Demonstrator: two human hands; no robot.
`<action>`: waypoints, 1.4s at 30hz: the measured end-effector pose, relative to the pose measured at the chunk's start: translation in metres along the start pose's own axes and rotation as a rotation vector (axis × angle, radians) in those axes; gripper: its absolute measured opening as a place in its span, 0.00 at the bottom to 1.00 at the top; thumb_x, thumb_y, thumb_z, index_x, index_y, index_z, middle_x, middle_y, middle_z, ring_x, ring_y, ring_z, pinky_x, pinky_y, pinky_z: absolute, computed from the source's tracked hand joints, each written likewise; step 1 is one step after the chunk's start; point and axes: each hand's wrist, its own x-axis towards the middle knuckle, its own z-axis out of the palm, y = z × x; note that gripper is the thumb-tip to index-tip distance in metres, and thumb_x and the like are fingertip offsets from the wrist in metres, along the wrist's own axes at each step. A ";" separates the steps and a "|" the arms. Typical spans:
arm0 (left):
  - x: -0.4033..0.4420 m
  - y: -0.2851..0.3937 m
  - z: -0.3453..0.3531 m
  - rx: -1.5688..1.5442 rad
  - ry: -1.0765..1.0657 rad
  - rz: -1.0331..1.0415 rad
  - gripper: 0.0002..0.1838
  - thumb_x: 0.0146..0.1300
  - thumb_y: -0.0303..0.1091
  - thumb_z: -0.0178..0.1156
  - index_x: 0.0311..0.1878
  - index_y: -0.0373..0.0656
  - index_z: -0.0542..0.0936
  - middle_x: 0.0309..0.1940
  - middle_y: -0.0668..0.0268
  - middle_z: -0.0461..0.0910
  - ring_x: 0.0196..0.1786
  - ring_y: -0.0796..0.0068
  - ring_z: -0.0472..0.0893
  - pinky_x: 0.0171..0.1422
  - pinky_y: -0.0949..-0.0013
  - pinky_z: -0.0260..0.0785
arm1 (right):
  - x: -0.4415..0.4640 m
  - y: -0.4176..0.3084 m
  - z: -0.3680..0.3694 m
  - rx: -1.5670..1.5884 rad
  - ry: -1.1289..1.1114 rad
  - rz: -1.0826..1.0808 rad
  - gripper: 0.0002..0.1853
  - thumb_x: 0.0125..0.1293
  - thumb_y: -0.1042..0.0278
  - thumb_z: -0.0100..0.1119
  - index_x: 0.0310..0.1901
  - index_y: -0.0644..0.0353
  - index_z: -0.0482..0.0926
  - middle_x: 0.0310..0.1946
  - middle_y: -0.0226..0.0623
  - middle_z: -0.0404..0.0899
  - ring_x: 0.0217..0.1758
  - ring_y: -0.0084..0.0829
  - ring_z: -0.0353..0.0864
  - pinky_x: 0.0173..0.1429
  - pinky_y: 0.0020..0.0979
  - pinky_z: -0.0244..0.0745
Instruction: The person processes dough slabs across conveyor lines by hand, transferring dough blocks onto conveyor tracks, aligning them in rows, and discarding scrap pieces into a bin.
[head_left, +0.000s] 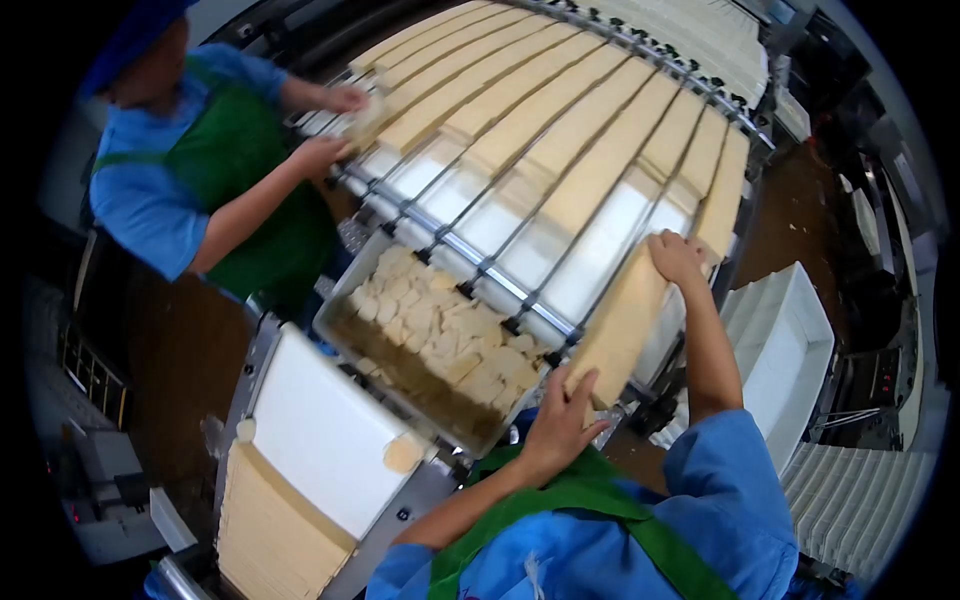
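A long pale yellow block point(622, 315), made up of thin stacked layers, lies tilted between my two hands at the front right of the slotted rack. My left hand point(562, 425) holds its near end, with the thumb and fingers around the edge. Near the far end, my right hand point(679, 258) grips the block from above. Beyond it, rows of similar pale strips point(540, 125) lie on the white surface between metal rods. A grey bin point(345, 335) with many flat round pale pieces stands just below the rack's front bar.
At the left, a co-worker point(230, 170) in a green apron handles pale pieces at the rack's edge. A white board point(325, 430) with a layered yellow slab point(275, 530) lies at the lower left. A white tub point(790, 350) stands on the right.
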 end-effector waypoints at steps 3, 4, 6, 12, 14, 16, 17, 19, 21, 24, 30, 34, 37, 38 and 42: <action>0.031 0.011 0.012 -0.102 -0.052 -0.070 0.37 0.56 0.39 0.68 0.67 0.45 0.63 0.66 0.44 0.52 0.60 0.41 0.68 0.62 0.56 0.66 | 0.039 0.017 -0.007 -0.159 0.008 -0.122 0.25 0.67 0.53 0.35 0.48 0.62 0.79 0.54 0.49 0.77 0.60 0.54 0.70 0.60 0.60 0.62; 0.039 0.012 0.017 -0.061 -0.027 -0.046 0.37 0.56 0.39 0.68 0.67 0.44 0.62 0.65 0.42 0.52 0.62 0.39 0.65 0.63 0.55 0.64 | 0.056 0.021 -0.006 -0.165 -0.090 -0.077 0.28 0.67 0.51 0.32 0.52 0.63 0.77 0.56 0.51 0.75 0.64 0.55 0.66 0.64 0.59 0.58; 0.055 0.012 0.026 -0.043 -0.031 -0.013 0.35 0.57 0.36 0.66 0.67 0.43 0.62 0.66 0.43 0.51 0.61 0.40 0.66 0.63 0.56 0.64 | 0.075 0.033 0.005 0.025 -0.011 0.024 0.35 0.66 0.44 0.29 0.60 0.64 0.72 0.62 0.51 0.70 0.69 0.55 0.58 0.70 0.53 0.46; 0.087 0.021 0.040 0.010 0.003 -0.029 0.30 0.57 0.27 0.55 0.66 0.39 0.63 0.63 0.41 0.54 0.61 0.37 0.64 0.65 0.55 0.61 | 0.093 0.040 -0.010 0.107 -0.038 0.043 0.34 0.66 0.44 0.31 0.58 0.65 0.73 0.60 0.50 0.72 0.66 0.48 0.64 0.68 0.45 0.50; 0.096 0.021 0.045 0.038 -0.001 -0.001 0.32 0.57 0.27 0.56 0.66 0.39 0.62 0.63 0.39 0.53 0.60 0.37 0.64 0.65 0.55 0.61 | 0.096 0.041 -0.015 0.120 -0.086 0.042 0.33 0.66 0.45 0.32 0.58 0.65 0.73 0.60 0.51 0.73 0.65 0.47 0.65 0.68 0.44 0.50; 0.101 0.020 0.052 0.076 -0.007 0.018 0.32 0.56 0.27 0.56 0.66 0.40 0.62 0.63 0.37 0.52 0.61 0.36 0.64 0.65 0.55 0.61 | 0.096 0.042 -0.016 0.091 -0.044 0.023 0.32 0.66 0.46 0.33 0.57 0.65 0.73 0.58 0.52 0.74 0.65 0.46 0.65 0.67 0.43 0.51; 0.103 0.023 0.053 0.060 -0.009 -0.038 0.32 0.56 0.28 0.56 0.66 0.39 0.62 0.62 0.37 0.53 0.62 0.35 0.63 0.65 0.55 0.61 | 0.098 0.042 -0.017 0.102 -0.039 0.027 0.32 0.66 0.46 0.33 0.57 0.65 0.73 0.58 0.52 0.74 0.65 0.46 0.65 0.67 0.43 0.51; 0.106 0.020 0.057 0.076 -0.005 -0.069 0.31 0.57 0.28 0.56 0.66 0.38 0.62 0.63 0.36 0.52 0.62 0.35 0.63 0.65 0.55 0.62 | 0.099 0.044 -0.015 0.164 -0.066 0.024 0.32 0.66 0.47 0.35 0.57 0.67 0.73 0.59 0.52 0.73 0.65 0.46 0.65 0.67 0.43 0.51; 0.110 0.022 0.059 0.077 -0.011 -0.070 0.32 0.57 0.28 0.56 0.66 0.39 0.61 0.63 0.36 0.52 0.62 0.35 0.63 0.65 0.55 0.61 | 0.105 0.048 0.009 0.158 0.101 0.017 0.31 0.66 0.48 0.36 0.56 0.67 0.73 0.59 0.51 0.73 0.65 0.45 0.65 0.66 0.42 0.52; 0.116 0.020 0.066 0.053 -0.009 -0.079 0.32 0.58 0.28 0.56 0.66 0.39 0.60 0.63 0.36 0.51 0.62 0.35 0.63 0.66 0.55 0.61 | 0.111 0.053 0.011 0.164 0.222 -0.002 0.29 0.65 0.50 0.39 0.55 0.67 0.73 0.59 0.49 0.72 0.64 0.44 0.65 0.65 0.43 0.53; 0.150 0.010 0.083 0.072 -0.016 0.066 0.33 0.56 0.21 0.51 0.68 0.36 0.57 0.65 0.36 0.50 0.66 0.36 0.59 0.69 0.54 0.56 | 0.078 0.064 -0.011 0.218 0.372 -0.068 0.23 0.59 0.59 0.50 0.53 0.62 0.75 0.56 0.44 0.70 0.62 0.41 0.65 0.63 0.45 0.53; 0.162 0.009 0.077 0.081 0.016 0.124 0.36 0.52 0.17 0.47 0.69 0.35 0.55 0.66 0.37 0.50 0.69 0.37 0.55 0.73 0.54 0.50 | 0.011 0.111 -0.011 0.398 0.714 0.110 0.24 0.53 0.62 0.58 0.54 0.57 0.74 0.55 0.43 0.69 0.63 0.43 0.64 0.64 0.48 0.52; 0.138 -0.006 0.050 0.194 0.077 0.248 0.39 0.48 0.15 0.44 0.69 0.35 0.56 0.67 0.46 0.55 0.71 0.47 0.56 0.74 0.54 0.48 | -0.043 0.216 0.059 0.403 1.005 0.406 0.32 0.54 0.61 0.60 0.61 0.61 0.67 0.61 0.50 0.66 0.65 0.48 0.62 0.69 0.52 0.48; 0.123 -0.015 0.038 0.101 0.161 0.199 0.39 0.48 0.16 0.47 0.69 0.35 0.57 0.66 0.47 0.56 0.70 0.47 0.57 0.73 0.54 0.51 | -0.069 0.249 0.078 0.420 0.989 0.724 0.33 0.57 0.59 0.60 0.64 0.60 0.63 0.64 0.50 0.62 0.67 0.49 0.60 0.68 0.49 0.50; 0.057 -0.060 -0.013 -0.128 0.454 0.042 0.36 0.51 0.19 0.48 0.68 0.37 0.58 0.64 0.54 0.62 0.62 0.58 0.67 0.66 0.60 0.62 | -0.183 0.362 0.165 0.582 0.790 1.858 0.44 0.55 0.45 0.62 0.67 0.64 0.57 0.67 0.51 0.54 0.69 0.51 0.56 0.70 0.48 0.53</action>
